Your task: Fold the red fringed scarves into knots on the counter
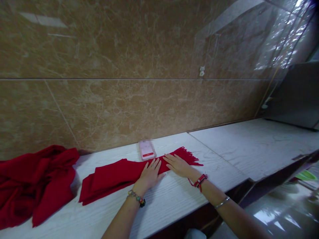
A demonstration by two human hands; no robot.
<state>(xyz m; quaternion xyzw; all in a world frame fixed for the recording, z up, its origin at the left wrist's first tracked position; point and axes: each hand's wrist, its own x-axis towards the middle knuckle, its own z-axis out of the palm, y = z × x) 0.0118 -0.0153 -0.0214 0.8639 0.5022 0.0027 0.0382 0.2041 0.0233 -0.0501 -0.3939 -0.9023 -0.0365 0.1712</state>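
A red fringed scarf (pixel 112 177) lies folded in a long strip on the pale wood-grain surface, its tassels spread at the right end. Flat on its middle rests my left hand (pixel 149 174), fingers stretched out. Just to the right, my right hand (pixel 178 165) also lies flat on the scarf, near the fringe, with its fingers extended. Neither hand grips the cloth. Behind the scarf, close to my left fingertips, is a phone (pixel 147 151) with a lit screen.
A loose heap of red cloth (pixel 37 186) sits at the left. The white surface (pixel 224 142) runs along a brown marbled tile wall (pixel 124 109). A dark grey panel (pixel 296 96) stands at the far right. Below the front edge, a green basin (pixel 306 175) is partly visible.
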